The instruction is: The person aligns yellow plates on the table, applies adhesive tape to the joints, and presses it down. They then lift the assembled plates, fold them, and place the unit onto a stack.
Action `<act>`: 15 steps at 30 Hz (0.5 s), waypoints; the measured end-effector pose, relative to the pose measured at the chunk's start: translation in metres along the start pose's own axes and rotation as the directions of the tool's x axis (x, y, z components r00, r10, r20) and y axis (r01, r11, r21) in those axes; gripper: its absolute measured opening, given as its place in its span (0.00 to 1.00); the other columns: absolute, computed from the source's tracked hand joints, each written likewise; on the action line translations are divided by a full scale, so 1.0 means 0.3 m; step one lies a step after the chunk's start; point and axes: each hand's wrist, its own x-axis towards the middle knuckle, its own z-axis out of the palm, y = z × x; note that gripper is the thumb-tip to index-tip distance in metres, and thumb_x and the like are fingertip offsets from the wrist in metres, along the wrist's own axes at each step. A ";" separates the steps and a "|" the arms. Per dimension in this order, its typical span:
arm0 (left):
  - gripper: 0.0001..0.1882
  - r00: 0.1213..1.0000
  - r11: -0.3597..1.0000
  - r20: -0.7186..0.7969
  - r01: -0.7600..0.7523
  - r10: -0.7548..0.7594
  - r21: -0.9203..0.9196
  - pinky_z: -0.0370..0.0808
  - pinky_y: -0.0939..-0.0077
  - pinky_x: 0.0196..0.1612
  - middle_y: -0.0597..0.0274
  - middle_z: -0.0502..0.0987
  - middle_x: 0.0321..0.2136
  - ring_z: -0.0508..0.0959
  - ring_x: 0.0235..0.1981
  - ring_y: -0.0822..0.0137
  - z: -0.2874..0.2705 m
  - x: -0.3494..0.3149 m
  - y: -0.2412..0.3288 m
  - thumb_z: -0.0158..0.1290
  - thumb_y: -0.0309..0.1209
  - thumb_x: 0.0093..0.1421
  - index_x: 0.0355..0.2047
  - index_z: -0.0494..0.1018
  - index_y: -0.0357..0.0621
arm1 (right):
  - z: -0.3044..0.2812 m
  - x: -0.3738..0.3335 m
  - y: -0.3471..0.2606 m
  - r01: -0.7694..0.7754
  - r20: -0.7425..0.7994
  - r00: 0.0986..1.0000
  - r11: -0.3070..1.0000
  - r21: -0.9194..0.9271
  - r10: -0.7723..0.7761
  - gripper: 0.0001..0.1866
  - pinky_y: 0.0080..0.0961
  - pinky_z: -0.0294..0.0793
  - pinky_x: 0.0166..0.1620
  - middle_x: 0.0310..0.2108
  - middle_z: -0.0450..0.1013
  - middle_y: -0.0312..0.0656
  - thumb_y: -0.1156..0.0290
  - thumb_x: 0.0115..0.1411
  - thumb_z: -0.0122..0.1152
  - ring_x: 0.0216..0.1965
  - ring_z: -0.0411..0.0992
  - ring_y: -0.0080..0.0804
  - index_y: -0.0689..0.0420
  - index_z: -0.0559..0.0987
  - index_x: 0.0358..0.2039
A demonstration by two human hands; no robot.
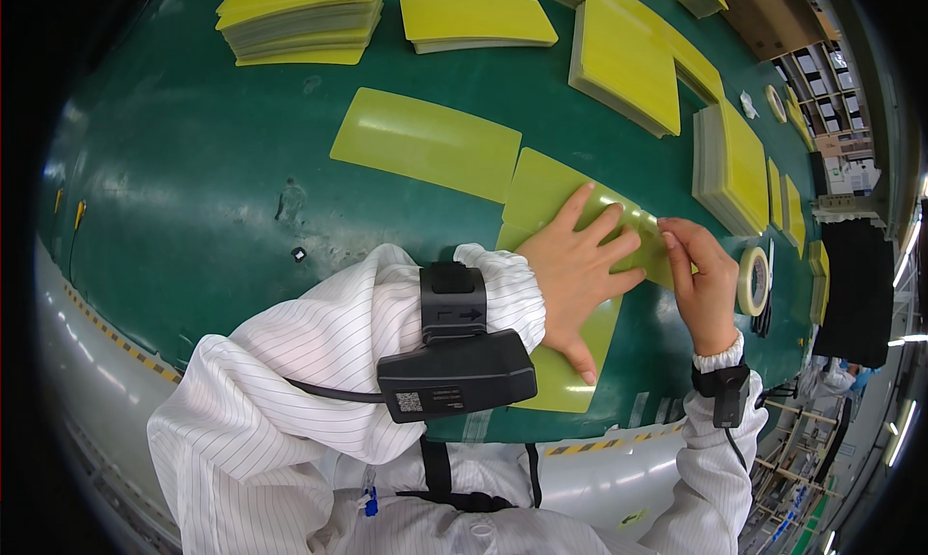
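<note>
Strapped to the left wrist, nearest the lens, sat a black device (456, 366) over a white striped sleeve (319, 362). Far to the left, at the back of the green surface (184, 217), stood a tall stack of yellow sheets (300, 18), and just right of it a thinner stack (476, 21). A single yellow sheet (425, 144) lay flat and alone in the middle of the surface, its right edge just beside the sheet being worked. That yellow sheet (546, 192) lay near the front edge, partly covering another one beneath it (565, 376). The left hand (578, 279) pressed flat on it, fingers spread apart, holding nothing. Beyond it, toward the back, lay a thick yellow stack (626, 62). The right hand (704, 284) touched the sheet's right end, thumb and forefinger pinched together on a narrow strip at the edge; what the strip was could not be told. A second black band (725, 391) circled that wrist. Another yellow stack (735, 168) stood behind the right hand, and a roll of tape (754, 280) stood on edge just right of it.
</note>
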 end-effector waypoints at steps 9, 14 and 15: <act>0.58 1.000 1.000 -0.019 -0.021 0.021 -0.011 0.45 0.35 0.63 0.55 0.67 0.51 0.62 0.56 0.50 0.006 -0.005 -0.006 0.56 0.74 0.31 0.57 0.66 0.47 | 0.015 0.004 -0.003 0.035 -0.002 0.999 0.999 -0.033 -0.035 0.05 0.26 0.77 0.35 0.35 0.77 0.46 0.78 0.60 0.58 0.33 0.76 0.39 0.62 0.78 0.36; 0.58 0.999 1.000 -0.037 -0.029 0.029 -0.007 0.45 0.35 0.63 0.57 0.68 0.49 0.63 0.55 0.51 0.012 0.002 -0.004 0.56 0.74 0.32 0.57 0.66 0.47 | 0.008 0.003 -0.004 0.033 0.018 0.999 0.998 -0.045 -0.033 0.05 0.27 0.76 0.35 0.35 0.77 0.46 0.79 0.59 0.58 0.33 0.76 0.41 0.62 0.78 0.36; 0.57 0.999 1.000 -0.040 -0.028 0.028 0.000 0.45 0.35 0.63 0.58 0.68 0.48 0.63 0.55 0.51 0.012 0.001 -0.004 0.56 0.74 0.32 0.57 0.67 0.47 | 0.008 0.003 -0.006 0.043 0.024 0.999 0.998 -0.051 -0.042 0.05 0.28 0.76 0.36 0.35 0.77 0.46 0.79 0.58 0.58 0.33 0.76 0.42 0.62 0.78 0.36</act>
